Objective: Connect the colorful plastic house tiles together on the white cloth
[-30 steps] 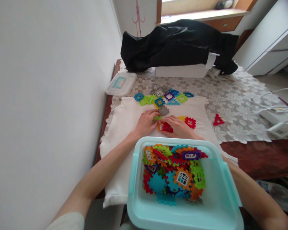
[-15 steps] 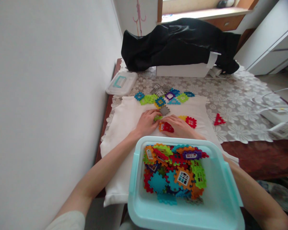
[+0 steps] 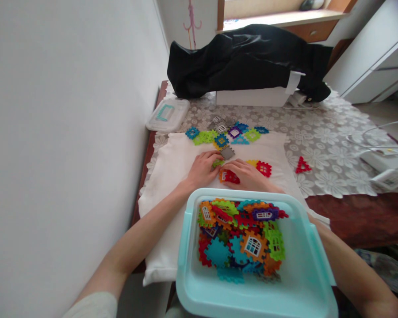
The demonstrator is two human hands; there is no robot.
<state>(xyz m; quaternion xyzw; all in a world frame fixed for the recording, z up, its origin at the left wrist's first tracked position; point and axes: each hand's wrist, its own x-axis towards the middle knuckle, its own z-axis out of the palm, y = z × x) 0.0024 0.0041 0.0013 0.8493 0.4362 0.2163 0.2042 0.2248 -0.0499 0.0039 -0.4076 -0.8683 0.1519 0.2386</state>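
My left hand (image 3: 201, 169) and my right hand (image 3: 246, 173) meet on a white cloth (image 3: 175, 176), fingers curled together around a small green tile (image 3: 217, 163). An orange and red tile pair (image 3: 228, 176) lies just under my right hand's fingers. A grey tile (image 3: 227, 153) sits right beyond the fingertips. A red tile (image 3: 263, 168) and a yellow one lie to the right of my right hand. Close to me stands a light blue tub (image 3: 192, 282) holding several coloured interlocking tiles (image 3: 242, 238).
A row of joined tiles (image 3: 225, 132) lies at the cloth's far edge. A clear lid (image 3: 168, 115) sits at the back left, a red triangle tile (image 3: 302, 165) on the lace tablecloth to the right. A black cloth (image 3: 248, 59) covers a white box behind. Cables and white devices (image 3: 384, 168) lie at the right. A wall runs along the left.
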